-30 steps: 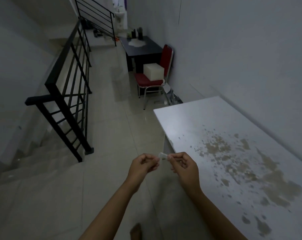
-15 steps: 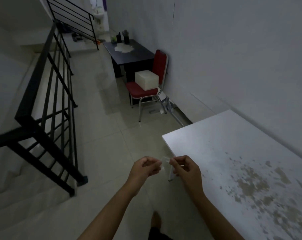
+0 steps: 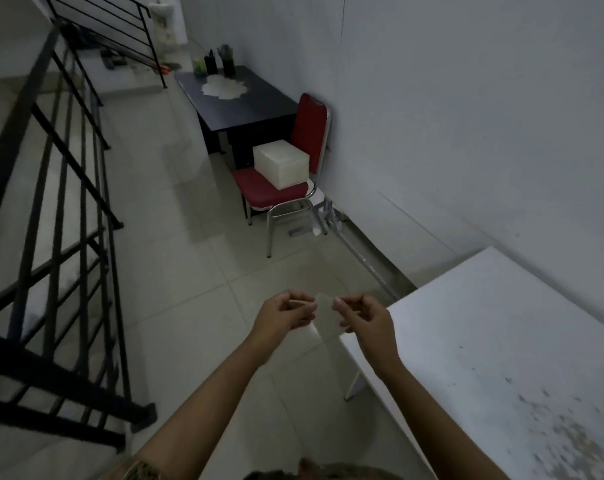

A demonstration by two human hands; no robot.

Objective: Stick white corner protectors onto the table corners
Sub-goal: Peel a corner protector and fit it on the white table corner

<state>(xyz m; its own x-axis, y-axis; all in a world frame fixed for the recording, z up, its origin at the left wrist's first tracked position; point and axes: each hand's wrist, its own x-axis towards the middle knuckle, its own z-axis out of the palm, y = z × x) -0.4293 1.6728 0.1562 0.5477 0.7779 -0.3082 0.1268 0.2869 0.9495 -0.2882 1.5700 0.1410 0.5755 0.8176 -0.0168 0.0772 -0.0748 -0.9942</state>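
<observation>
Both hands, the left hand (image 3: 282,315) and right hand (image 3: 364,318), pinch a small pale corner protector (image 3: 326,318) between curled fingertips, just left of the white counter (image 3: 484,341) near corner.

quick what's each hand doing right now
Left hand: pinching a thin strip, probably peeled backing.
Right hand: pinching the corner protector.
</observation>
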